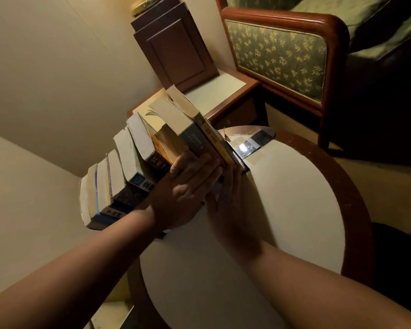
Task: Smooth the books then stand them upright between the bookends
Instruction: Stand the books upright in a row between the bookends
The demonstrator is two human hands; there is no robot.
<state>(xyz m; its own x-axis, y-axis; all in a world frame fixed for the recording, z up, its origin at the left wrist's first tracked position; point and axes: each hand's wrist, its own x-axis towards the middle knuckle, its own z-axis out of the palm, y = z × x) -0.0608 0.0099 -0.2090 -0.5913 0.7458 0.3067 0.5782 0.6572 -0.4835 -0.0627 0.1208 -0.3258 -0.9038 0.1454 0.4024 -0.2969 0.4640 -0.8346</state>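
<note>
Several paperback books stand in a row along the far left part of a round table, spines toward me, leaning slightly. My left hand lies flat against the spines of the middle and right books, fingers stretched out. My right hand is beneath and beside it, fingers pointing up along the rightmost yellow-spined book. A shiny metal bookend stands against that book, its base taped to the table. The left bookend is hidden.
The table has a pale top and a dark wooden rim. A wooden nightstand with a dark cabinet sits behind the books. An armchair with green patterned fabric stands at the right. A wall is at the left.
</note>
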